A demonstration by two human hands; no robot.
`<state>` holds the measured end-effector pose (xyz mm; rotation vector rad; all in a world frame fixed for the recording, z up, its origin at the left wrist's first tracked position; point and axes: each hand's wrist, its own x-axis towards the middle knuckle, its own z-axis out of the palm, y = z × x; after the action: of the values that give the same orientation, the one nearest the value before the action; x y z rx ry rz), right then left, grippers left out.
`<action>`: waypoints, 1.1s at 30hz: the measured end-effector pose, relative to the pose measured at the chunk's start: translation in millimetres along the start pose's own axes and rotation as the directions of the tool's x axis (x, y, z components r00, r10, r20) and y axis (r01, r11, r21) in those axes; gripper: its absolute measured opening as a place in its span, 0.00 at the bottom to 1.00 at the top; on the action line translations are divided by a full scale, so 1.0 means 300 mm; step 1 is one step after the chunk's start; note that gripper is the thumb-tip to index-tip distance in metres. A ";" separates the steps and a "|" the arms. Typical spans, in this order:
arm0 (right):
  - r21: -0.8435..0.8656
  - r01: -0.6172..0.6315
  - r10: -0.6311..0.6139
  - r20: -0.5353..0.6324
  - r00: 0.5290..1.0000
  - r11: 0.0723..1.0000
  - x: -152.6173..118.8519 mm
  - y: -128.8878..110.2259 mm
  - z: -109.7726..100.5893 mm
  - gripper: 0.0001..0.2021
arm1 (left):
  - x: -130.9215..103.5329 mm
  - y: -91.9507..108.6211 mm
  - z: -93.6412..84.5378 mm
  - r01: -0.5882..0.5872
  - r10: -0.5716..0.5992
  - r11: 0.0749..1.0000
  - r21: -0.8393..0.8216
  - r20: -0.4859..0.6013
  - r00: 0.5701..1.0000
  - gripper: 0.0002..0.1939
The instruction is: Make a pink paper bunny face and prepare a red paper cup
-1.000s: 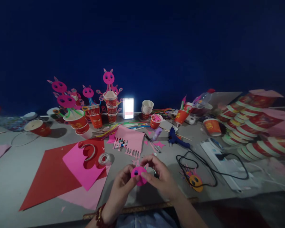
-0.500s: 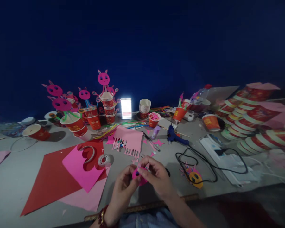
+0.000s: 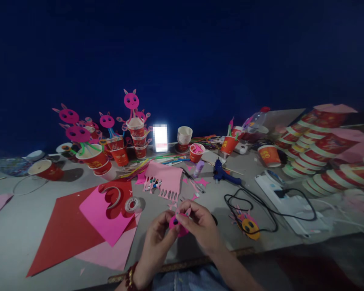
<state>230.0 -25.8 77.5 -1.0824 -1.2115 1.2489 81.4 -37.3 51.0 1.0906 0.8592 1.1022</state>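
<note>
Held the pink face (image 3: 183, 230) pinched in fingers of left hand (image 3: 158, 234) and right hand (image 3: 202, 226), nearer than tape (image 3: 128, 205) at left and glue gun (image 3: 223, 174) at right.

You've got a blue glue gun (image 3: 226, 175) on your bench (image 3: 9, 242), with a black cord (image 3: 225, 199) looping over an orange paper face (image 3: 250, 228). There's a white power strip (image 3: 264, 186) off to your right, near some leaning cup stacks (image 3: 314, 155), plus a tape roll (image 3: 128, 205) by the red paper (image 3: 60, 230) on your left.
</note>
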 end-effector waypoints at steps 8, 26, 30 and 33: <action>-0.001 -0.020 0.020 0.026 0.999 1.000 0.005 -0.013 -0.003 0.07 | 0.002 -0.002 -0.001 -0.001 0.001 1.000 0.020 0.023 1.000 0.15; -0.020 -0.023 0.024 0.056 0.998 1.000 0.016 -0.022 -0.016 0.04 | 0.000 -0.010 -0.007 -0.034 0.031 0.998 0.044 0.049 0.998 0.12; -0.019 -0.036 0.037 0.058 0.998 0.999 0.017 -0.021 -0.016 0.05 | 0.001 -0.010 -0.005 -0.027 0.025 0.999 0.038 0.051 0.998 0.11; -0.016 -0.047 0.048 0.051 0.998 0.999 0.017 -0.019 -0.015 0.04 | 0.002 -0.010 -0.007 -0.022 0.021 0.999 0.030 0.051 0.998 0.12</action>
<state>234.8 -20.8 83.1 -1.1018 -1.2417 1.3132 80.4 -36.4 47.5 1.1512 0.8287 1.0778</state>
